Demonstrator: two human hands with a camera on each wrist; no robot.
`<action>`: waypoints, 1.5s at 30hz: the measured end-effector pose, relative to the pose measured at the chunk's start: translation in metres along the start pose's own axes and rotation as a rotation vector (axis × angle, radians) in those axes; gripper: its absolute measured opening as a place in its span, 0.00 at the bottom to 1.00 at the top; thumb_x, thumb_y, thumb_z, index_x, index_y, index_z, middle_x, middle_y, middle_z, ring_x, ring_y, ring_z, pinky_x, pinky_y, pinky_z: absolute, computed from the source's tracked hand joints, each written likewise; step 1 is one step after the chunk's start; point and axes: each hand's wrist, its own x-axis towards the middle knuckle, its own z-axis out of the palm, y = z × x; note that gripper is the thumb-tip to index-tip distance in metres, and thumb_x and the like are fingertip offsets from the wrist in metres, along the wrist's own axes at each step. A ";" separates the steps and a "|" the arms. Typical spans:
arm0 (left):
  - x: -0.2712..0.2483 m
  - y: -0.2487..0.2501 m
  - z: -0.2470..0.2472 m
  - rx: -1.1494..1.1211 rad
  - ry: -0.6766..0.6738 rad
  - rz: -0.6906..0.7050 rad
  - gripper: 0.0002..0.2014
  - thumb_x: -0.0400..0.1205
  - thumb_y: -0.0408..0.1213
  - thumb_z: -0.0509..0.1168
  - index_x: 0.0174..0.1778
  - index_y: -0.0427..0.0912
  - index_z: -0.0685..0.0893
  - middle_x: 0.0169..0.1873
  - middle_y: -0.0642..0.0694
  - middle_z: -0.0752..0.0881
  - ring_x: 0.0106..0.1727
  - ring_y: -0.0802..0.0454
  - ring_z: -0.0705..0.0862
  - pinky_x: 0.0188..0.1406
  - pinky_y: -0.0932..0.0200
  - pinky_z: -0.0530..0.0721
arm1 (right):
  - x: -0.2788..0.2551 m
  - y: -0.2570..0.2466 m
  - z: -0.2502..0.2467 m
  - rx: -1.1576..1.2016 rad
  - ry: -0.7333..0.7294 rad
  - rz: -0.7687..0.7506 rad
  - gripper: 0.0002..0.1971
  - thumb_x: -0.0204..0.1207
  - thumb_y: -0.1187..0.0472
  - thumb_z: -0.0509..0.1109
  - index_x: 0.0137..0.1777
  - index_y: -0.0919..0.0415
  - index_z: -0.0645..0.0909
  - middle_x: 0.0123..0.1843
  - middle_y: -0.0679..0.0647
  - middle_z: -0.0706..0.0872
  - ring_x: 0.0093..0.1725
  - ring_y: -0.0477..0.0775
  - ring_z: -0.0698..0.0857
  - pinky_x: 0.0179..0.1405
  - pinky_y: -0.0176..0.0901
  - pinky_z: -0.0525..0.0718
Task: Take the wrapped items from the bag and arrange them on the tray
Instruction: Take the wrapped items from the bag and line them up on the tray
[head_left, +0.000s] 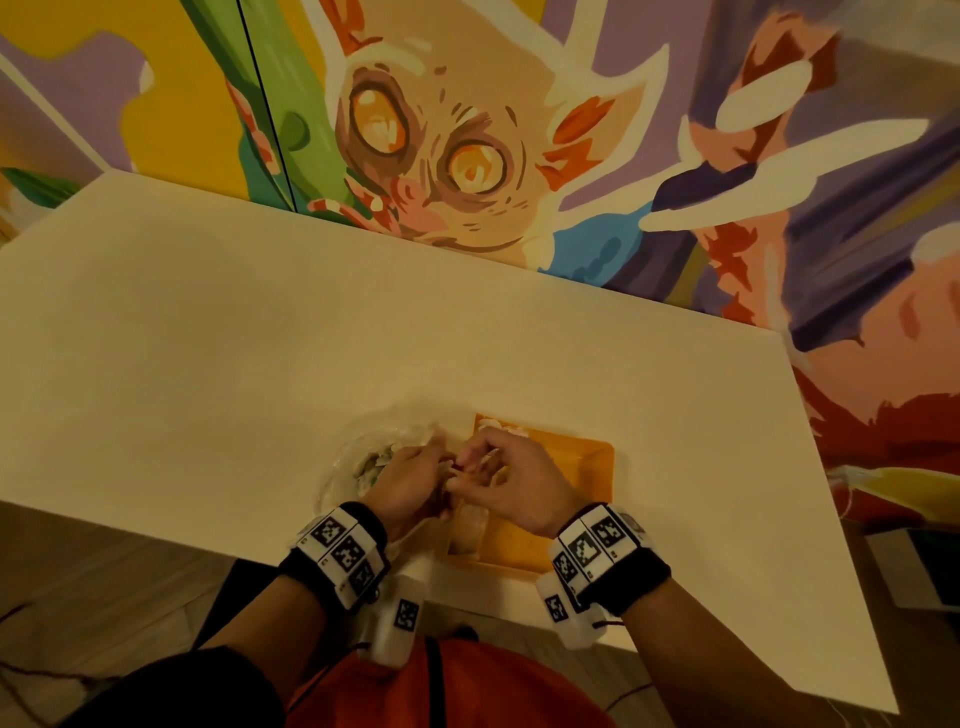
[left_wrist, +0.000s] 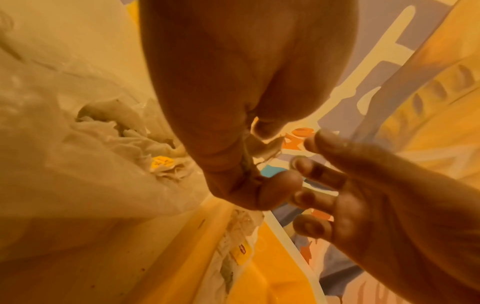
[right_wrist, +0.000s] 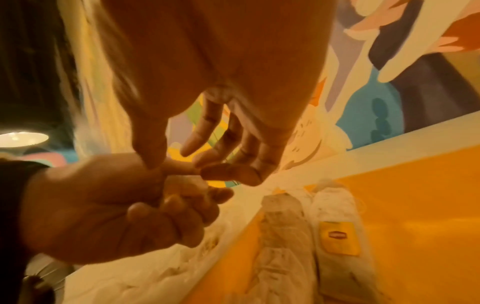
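Here, from the head camera, both hands meet over the white table (head_left: 208, 338). The left hand (head_left: 410, 480) is above a clear plastic bag (head_left: 343, 467). The right hand (head_left: 506, 486) is above the orange tray (head_left: 597, 457). What the fingers hold is too small to tell here. A big painted wall (head_left: 467, 130) with a wide-eyed animal stands behind the table.

The left wrist camera shows more. The left hand (left_wrist: 233, 123) pinches a small crumpled wrapped item (left_wrist: 262, 147) between thumb and fingers. The right hand (left_wrist: 363, 195) is near it, fingers loosely spread, holding nothing. More wrapped items (left_wrist: 145, 148) lie in the bag (left_wrist: 64, 123).

The right wrist camera shows two wrapped items (right_wrist: 337, 226) lying side by side on the tray (right_wrist: 415, 205). One has a yellow label (right_wrist: 339, 237). The left hand (right_wrist: 116, 209) is curled tight, and the right hand's (right_wrist: 207, 102) thumb touches it.
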 end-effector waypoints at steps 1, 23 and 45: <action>-0.001 0.001 0.001 -0.008 0.014 -0.005 0.28 0.89 0.54 0.51 0.46 0.32 0.85 0.30 0.37 0.83 0.26 0.45 0.80 0.26 0.56 0.78 | 0.000 -0.002 0.003 0.016 -0.045 0.008 0.16 0.67 0.57 0.83 0.51 0.55 0.83 0.47 0.53 0.86 0.36 0.46 0.81 0.33 0.33 0.80; -0.016 0.010 -0.008 0.385 0.047 0.464 0.09 0.86 0.42 0.63 0.53 0.48 0.89 0.48 0.55 0.90 0.49 0.61 0.86 0.48 0.69 0.80 | 0.009 0.010 -0.004 -0.050 0.159 0.018 0.04 0.77 0.62 0.75 0.47 0.51 0.89 0.44 0.44 0.90 0.44 0.46 0.85 0.41 0.29 0.79; -0.004 0.000 -0.004 0.471 0.194 0.561 0.04 0.78 0.35 0.73 0.44 0.49 0.90 0.42 0.54 0.91 0.45 0.59 0.87 0.45 0.65 0.84 | 0.004 0.035 -0.003 -0.088 0.227 0.116 0.10 0.74 0.58 0.77 0.34 0.46 0.83 0.37 0.43 0.87 0.38 0.42 0.85 0.36 0.22 0.76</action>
